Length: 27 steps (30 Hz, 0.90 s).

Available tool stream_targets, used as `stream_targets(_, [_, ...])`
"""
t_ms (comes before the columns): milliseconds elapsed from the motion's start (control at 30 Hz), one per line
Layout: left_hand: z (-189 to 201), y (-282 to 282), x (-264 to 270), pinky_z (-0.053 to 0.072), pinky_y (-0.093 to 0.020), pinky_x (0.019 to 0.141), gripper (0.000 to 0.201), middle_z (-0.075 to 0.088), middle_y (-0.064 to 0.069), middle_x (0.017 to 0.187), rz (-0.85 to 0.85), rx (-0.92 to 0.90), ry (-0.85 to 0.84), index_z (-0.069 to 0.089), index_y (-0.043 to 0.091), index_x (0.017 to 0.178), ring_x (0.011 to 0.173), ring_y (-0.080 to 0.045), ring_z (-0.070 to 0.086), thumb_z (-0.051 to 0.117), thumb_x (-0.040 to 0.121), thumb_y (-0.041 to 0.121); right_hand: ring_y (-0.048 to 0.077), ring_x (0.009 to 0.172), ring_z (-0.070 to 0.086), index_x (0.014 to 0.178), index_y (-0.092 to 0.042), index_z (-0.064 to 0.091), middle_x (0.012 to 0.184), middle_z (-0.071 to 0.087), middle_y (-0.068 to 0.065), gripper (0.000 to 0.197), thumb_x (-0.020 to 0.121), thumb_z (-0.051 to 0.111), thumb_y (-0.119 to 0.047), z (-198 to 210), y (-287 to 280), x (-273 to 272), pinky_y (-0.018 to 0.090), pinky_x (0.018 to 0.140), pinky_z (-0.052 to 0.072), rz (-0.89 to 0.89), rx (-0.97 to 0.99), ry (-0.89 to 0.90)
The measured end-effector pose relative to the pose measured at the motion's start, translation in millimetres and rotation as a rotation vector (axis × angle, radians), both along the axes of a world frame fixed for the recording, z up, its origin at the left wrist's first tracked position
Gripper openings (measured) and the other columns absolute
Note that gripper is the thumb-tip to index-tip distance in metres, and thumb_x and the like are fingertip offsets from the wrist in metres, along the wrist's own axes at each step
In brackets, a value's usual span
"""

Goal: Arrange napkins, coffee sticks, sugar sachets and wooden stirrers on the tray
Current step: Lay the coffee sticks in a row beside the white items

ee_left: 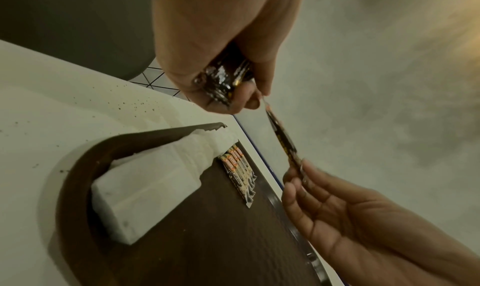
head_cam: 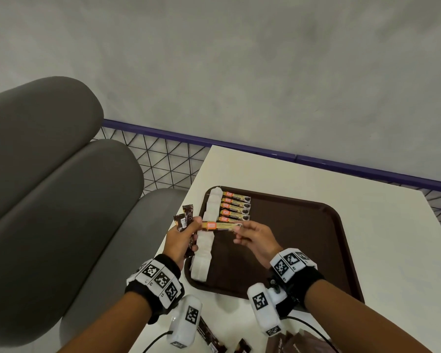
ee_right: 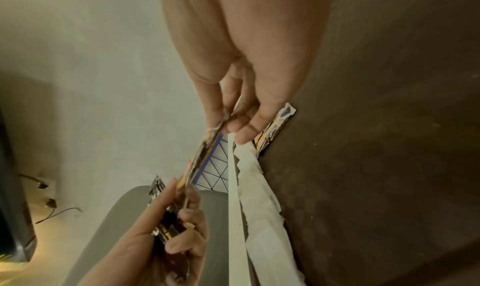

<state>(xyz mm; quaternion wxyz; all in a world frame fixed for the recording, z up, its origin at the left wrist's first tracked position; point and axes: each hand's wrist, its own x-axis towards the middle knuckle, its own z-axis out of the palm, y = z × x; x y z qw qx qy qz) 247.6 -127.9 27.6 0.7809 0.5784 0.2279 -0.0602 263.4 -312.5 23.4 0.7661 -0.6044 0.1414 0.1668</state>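
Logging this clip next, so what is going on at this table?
A person is laying out a tray. Napkins line its left edge, with five coffee sticks in a row beside them. Both hands hold a sixth stick above it: left hand at one end, also gripping dark sachets, right hand pinching the other.

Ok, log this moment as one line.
left hand: grips dark sachets, pinches gold coffee stick | right hand: pinches stick's other end | tray: napkins, coffee sticks
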Motion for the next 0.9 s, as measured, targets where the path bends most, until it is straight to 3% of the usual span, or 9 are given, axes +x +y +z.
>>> stream_targets(100, [1, 4, 1, 0.036, -0.016, 0.036, 0.005, 0.056, -0.003, 0.075, 0.046, -0.057, 0.014, 0.059, 0.013, 0.087, 0.045, -0.004, 0.047, 0.061, 0.090, 0.016, 0.013, 0.065, 0.053, 0.106, 0.008, 0.061, 0.076, 0.060, 0.007, 0.022, 0.084, 0.059, 0.004, -12, -15, 11, 0.020, 0.054, 0.053, -0.173, -0.156, 0.054])
stream_targets(200, [-3, 13, 2, 0.039, -0.016, 0.037, 0.005, 0.057, -0.006, 0.080, 0.098, -0.097, 0.047, 0.056, 0.013, 0.088, 0.058, -0.010, 0.048, 0.057, 0.092, 0.014, 0.012, 0.060, 0.052, 0.104, 0.007, 0.063, 0.072, 0.060, 0.006, 0.021, 0.083, 0.061, 0.003, -27, -27, 21, 0.015, 0.046, 0.051, -0.250, -0.307, 0.116])
stream_targets(367, [-10, 23, 0, 0.041, -0.017, 0.039, 0.002, 0.059, -0.006, 0.082, 0.099, -0.092, 0.073, 0.055, 0.015, 0.091, 0.063, -0.012, 0.048, 0.055, 0.093, 0.015, 0.010, 0.054, 0.054, 0.094, -0.002, 0.066, 0.080, 0.064, 0.009, 0.016, 0.079, 0.069, -0.004, -45, -23, 29, 0.014, 0.046, 0.047, -0.296, -0.572, 0.138])
stream_targets(533, [-13, 30, -2, 0.044, -0.019, 0.041, 0.004, 0.059, -0.005, 0.081, 0.089, -0.081, 0.088, 0.056, 0.016, 0.089, 0.066, -0.013, 0.050, 0.056, 0.093, 0.015, 0.021, 0.072, 0.057, 0.080, -0.008, 0.061, 0.094, 0.068, 0.017, 0.010, 0.077, 0.070, -0.004, -48, -8, 34, 0.032, 0.067, 0.051, -0.275, -0.676, 0.132])
stream_targets(600, [-13, 33, -2, 0.046, -0.020, 0.044, 0.002, 0.059, -0.005, 0.082, 0.080, -0.076, 0.096, 0.056, 0.016, 0.091, 0.068, -0.013, 0.051, 0.056, 0.092, 0.015, 0.024, 0.077, 0.057, 0.087, -0.004, 0.064, 0.098, 0.068, 0.018, 0.010, 0.079, 0.069, -0.005, -47, -4, 36, 0.028, 0.066, 0.046, -0.267, -0.721, 0.133])
stream_targets(733, [-16, 37, -4, 0.048, -0.021, 0.046, 0.003, 0.060, -0.006, 0.085, 0.076, -0.086, 0.105, 0.054, 0.015, 0.095, 0.070, -0.014, 0.054, 0.052, 0.094, 0.013, 0.028, 0.095, 0.062, 0.094, -0.006, 0.065, 0.104, 0.066, 0.015, 0.014, 0.082, 0.068, -0.012, -47, -1, 40, 0.030, 0.078, 0.046, -0.221, -0.802, 0.137])
stream_targets(900, [-19, 37, -3, 0.046, -0.020, 0.041, 0.007, 0.062, -0.009, 0.085, 0.092, -0.093, 0.102, 0.052, 0.014, 0.090, 0.067, -0.015, 0.053, 0.050, 0.095, 0.010, 0.032, 0.095, 0.060, 0.094, -0.008, 0.064, 0.109, 0.062, 0.018, 0.014, 0.083, 0.067, -0.016, -50, 2, 39, 0.029, 0.075, 0.045, -0.178, -0.864, 0.140])
